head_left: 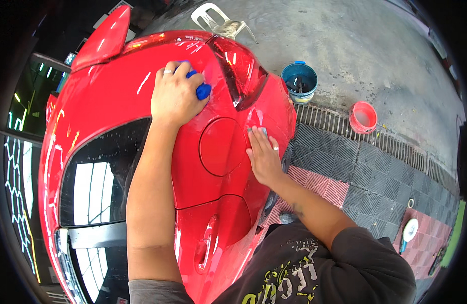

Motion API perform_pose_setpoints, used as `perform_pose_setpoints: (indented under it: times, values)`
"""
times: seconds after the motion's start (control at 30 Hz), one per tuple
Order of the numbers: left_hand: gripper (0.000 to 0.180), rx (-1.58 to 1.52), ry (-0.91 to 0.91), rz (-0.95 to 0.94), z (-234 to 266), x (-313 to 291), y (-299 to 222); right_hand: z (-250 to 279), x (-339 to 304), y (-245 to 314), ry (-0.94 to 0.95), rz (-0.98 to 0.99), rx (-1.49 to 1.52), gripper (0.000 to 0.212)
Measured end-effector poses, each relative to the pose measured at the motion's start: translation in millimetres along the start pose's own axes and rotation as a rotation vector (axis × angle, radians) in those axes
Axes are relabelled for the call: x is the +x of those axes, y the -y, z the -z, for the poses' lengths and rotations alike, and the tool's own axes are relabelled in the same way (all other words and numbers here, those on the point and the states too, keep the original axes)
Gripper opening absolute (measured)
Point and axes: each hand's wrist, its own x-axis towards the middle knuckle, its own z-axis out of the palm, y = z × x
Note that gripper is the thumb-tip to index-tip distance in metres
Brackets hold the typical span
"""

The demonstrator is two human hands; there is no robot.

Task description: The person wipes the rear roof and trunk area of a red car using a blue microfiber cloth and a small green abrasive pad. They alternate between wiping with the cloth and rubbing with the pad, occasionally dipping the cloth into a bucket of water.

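A glossy red car [122,83] fills the left and middle of the view. My left hand [176,96] is closed around a bunched blue cloth [203,91], resting on the rear panel near the dark red tail light [238,68]. Lower and to the right, my right hand [264,154] lies on the curved flank beside the round fuel flap [222,147]. Its fingers are together over a small grey-blue piece [264,131], mostly hidden beneath the fingertips. Closer to me is the red door handle [208,243].
A dark blue bucket [314,83] and a pink-red bucket [363,116] stand near a floor drain grate [339,119]. A white plastic chair [223,23] is behind the car. On the tiles lies a round white-headed tool [410,230]. A red spoiler [104,40] rises at upper left.
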Motion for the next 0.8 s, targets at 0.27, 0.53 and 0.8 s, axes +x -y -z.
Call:
perform_pose_setpoints:
  times: [0.27, 0.53, 0.8]
  values:
    - [0.027, -0.007, 0.031, 0.005, 2.6, 2.9, -2.5, 18.0, 98.0, -59.9, 0.069, -0.222, 0.078, 0.065]
    - [0.028, 0.007, 0.043, 0.020, -0.8, -5.6, 5.0, 6.5, -15.5, 9.9, 0.183, -0.019, -0.110, 0.067]
    - [0.029, 0.010, 0.031, 0.006, -2.2, -2.6, 5.0, 28.3, 118.2, -90.8, -0.029, -0.174, 0.088, 0.054]
